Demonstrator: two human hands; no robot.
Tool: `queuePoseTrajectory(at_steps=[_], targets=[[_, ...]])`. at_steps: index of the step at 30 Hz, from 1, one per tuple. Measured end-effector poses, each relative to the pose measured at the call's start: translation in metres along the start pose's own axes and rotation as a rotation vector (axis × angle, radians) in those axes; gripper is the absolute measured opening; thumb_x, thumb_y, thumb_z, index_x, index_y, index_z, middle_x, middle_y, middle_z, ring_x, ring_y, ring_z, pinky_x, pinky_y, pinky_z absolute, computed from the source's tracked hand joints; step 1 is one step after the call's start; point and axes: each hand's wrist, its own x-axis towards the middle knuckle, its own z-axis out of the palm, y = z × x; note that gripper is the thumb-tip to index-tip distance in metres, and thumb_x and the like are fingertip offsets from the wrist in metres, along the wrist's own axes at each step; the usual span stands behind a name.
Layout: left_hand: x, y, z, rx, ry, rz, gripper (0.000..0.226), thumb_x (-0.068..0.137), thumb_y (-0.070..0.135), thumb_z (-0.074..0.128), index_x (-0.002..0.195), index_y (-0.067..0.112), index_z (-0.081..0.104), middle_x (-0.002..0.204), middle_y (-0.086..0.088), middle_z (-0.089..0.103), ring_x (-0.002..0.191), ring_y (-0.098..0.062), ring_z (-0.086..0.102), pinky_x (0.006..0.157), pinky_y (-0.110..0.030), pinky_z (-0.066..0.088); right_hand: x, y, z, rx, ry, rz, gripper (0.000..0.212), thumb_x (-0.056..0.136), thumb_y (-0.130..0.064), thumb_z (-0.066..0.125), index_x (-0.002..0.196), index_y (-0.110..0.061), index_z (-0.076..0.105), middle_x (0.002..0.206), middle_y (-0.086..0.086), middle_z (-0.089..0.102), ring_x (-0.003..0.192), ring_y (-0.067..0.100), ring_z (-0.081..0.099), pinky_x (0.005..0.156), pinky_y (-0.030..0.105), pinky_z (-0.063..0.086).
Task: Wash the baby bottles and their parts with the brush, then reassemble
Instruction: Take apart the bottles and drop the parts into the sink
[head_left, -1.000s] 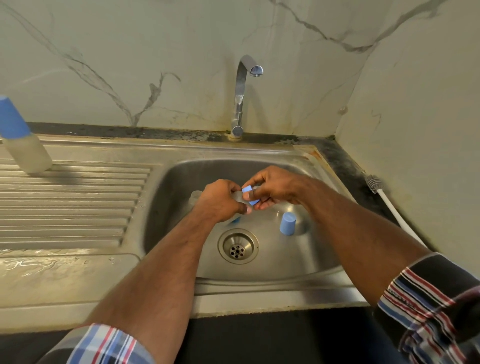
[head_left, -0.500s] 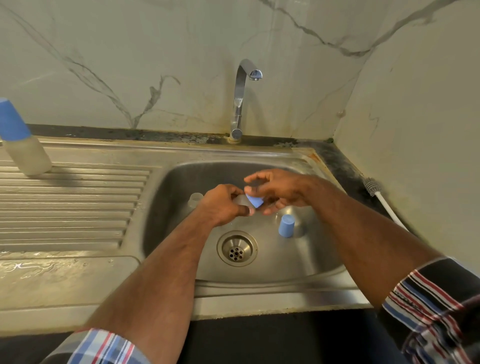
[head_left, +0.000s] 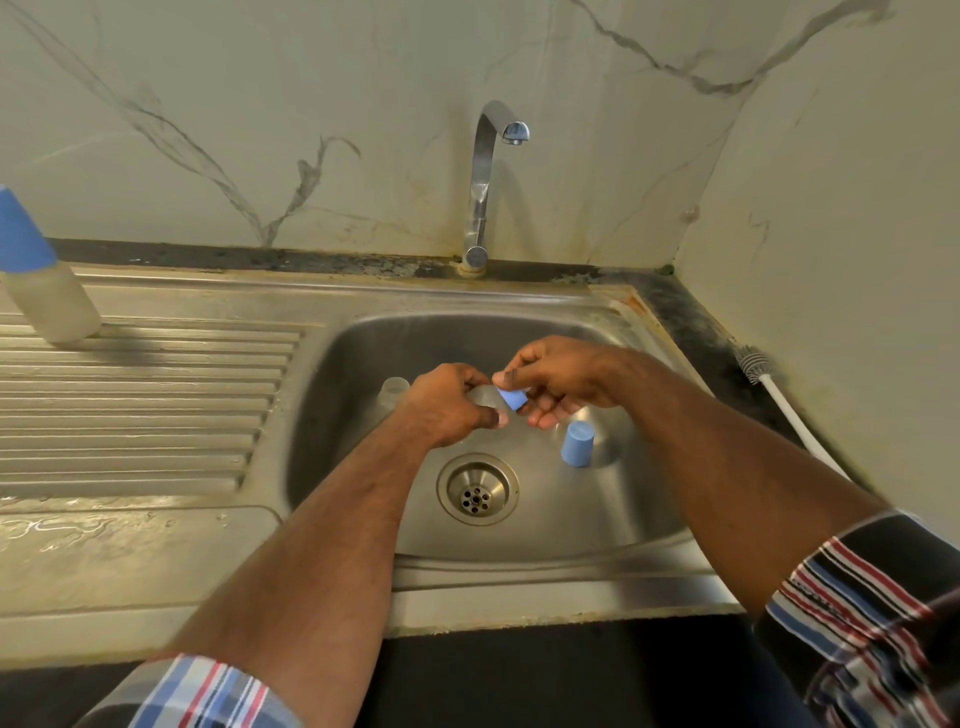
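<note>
Head view:
Left hand: over the sink basin, fingers curled round a clear bottle; only a small part of the bottle shows between the two hands.
Right hand: just right of the left hand, thumb and fingers pinching a blue ring at the end of the clear bottle.
Hands together: close, meeting on the same bottle, held above the basin floor.
Blue cap: standing upright on the basin floor, right of the drain, below the right hand and apart from it.
Clear part: small see-through piece at the left side of the basin, just behind the left hand; its shape is too faint to tell.
Second bottle: whitish body with blue top, standing on the ribbed drainboard at far left, partly cut by the frame edge.
Brush: white handle, grey bristle head, lying on the dark tabletop right of the sink, along the wall.
Sink: steel, wet patches on the flat part at front left.
Tap: behind the basin; no water visible from the spout.
Sleeves: plaid, rolled up on both forearms.
</note>
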Motion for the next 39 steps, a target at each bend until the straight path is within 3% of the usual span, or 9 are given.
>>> queuePoseTrajectory(at_steps=[2, 4, 8, 11, 13, 17, 20, 28, 39], targets=[[-0.001, 0.0, 0.0, 0.014, 0.0, -0.007, 0.049, 0.078, 0.037, 0.086, 0.122, 0.024, 0.067, 0.109, 0.006, 0.068, 0.096, -0.013, 0.063, 0.077, -0.027, 0.048, -0.001, 0.001, -0.003, 0.05, 0.0, -0.077, 0.033, 0.086, 0.003, 0.07, 0.114, -0.013, 0.068, 0.107, 0.007, 0.069, 0.092, 0.022, 0.07, 0.082, 0.036, 0.061], [0.0, 0.0, 0.001, 0.021, 0.001, -0.012, 0.05, 0.079, 0.037, 0.085, 0.124, 0.025, 0.066, 0.109, 0.006, 0.067, 0.095, -0.013, 0.063, 0.076, -0.026, 0.048, -0.003, 0.001, -0.004, 0.088, 0.003, -0.122, 0.038, 0.081, 0.014, 0.064, 0.111, -0.009, 0.07, 0.107, 0.006, 0.066, 0.092, 0.019, 0.067, 0.081, 0.034, 0.061], [0.0, -0.001, 0.001, 0.023, 0.005, -0.044, 0.051, 0.079, 0.039, 0.085, 0.123, 0.023, 0.065, 0.108, 0.007, 0.066, 0.096, -0.013, 0.062, 0.082, -0.028, 0.049, 0.007, 0.006, -0.009, 0.15, 0.148, -0.127, 0.027, 0.082, 0.004, 0.069, 0.103, -0.013, 0.072, 0.103, 0.012, 0.067, 0.089, 0.021, 0.068, 0.082, 0.038, 0.062], [0.001, -0.002, 0.001, 0.021, 0.006, -0.088, 0.046, 0.081, 0.038, 0.084, 0.12, 0.022, 0.065, 0.106, 0.005, 0.066, 0.097, -0.015, 0.062, 0.087, -0.033, 0.052, 0.018, 0.022, -0.015, -0.036, 0.276, -0.075, 0.03, 0.081, -0.01, 0.078, 0.107, -0.02, 0.066, 0.101, 0.01, 0.07, 0.074, 0.02, 0.068, 0.061, 0.03, 0.058], [0.001, -0.003, 0.001, 0.021, 0.008, -0.113, 0.043, 0.083, 0.038, 0.083, 0.118, 0.022, 0.065, 0.102, 0.005, 0.065, 0.094, -0.015, 0.062, 0.085, -0.033, 0.051, 0.025, 0.033, -0.013, -0.259, 0.236, -0.051, 0.034, 0.08, -0.015, 0.083, 0.109, -0.019, 0.064, 0.105, 0.01, 0.071, 0.071, 0.02, 0.068, 0.058, 0.027, 0.054], [0.001, -0.002, 0.002, 0.026, 0.01, -0.131, 0.045, 0.084, 0.038, 0.082, 0.121, 0.021, 0.064, 0.097, 0.006, 0.061, 0.09, -0.015, 0.06, 0.082, -0.032, 0.05, 0.042, 0.044, -0.006, -0.71, 0.136, -0.012, 0.042, 0.074, -0.011, 0.081, 0.111, -0.026, 0.069, 0.115, -0.001, 0.065, 0.098, 0.02, 0.064, 0.08, 0.03, 0.053], [0.001, -0.001, 0.002, 0.032, 0.002, -0.14, 0.045, 0.084, 0.038, 0.081, 0.122, 0.021, 0.063, 0.097, 0.006, 0.06, 0.088, -0.015, 0.059, 0.08, -0.033, 0.051, 0.055, 0.049, 0.001, -0.877, 0.08, 0.044, 0.048, 0.067, -0.016, 0.08, 0.11, -0.034, 0.065, 0.116, -0.001, 0.064, 0.097, 0.021, 0.062, 0.083, 0.035, 0.056], [0.001, 0.0, 0.003, 0.004, 0.005, -0.137, 0.051, 0.088, 0.04, 0.077, 0.132, 0.02, 0.059, 0.103, 0.004, 0.06, 0.089, -0.016, 0.058, 0.08, -0.033, 0.054, 0.076, 0.052, 0.02, -1.148, -0.006, 0.011, 0.051, 0.071, -0.026, 0.086, 0.117, -0.025, 0.063, 0.113, 0.001, 0.067, 0.097, 0.022, 0.062, 0.079, 0.031, 0.051], [0.003, -0.002, 0.006, 0.004, -0.005, -0.12, 0.058, 0.091, 0.044, 0.072, 0.141, 0.022, 0.053, 0.109, 0.004, 0.055, 0.097, -0.019, 0.06, 0.089, -0.041, 0.059, 0.085, 0.063, 0.031, -1.228, -0.048, 0.052, 0.05, 0.076, -0.021, 0.082, 0.122, -0.02, 0.062, 0.118, 0.007, 0.064, 0.104, 0.026, 0.062, 0.074, 0.031, 0.044]])
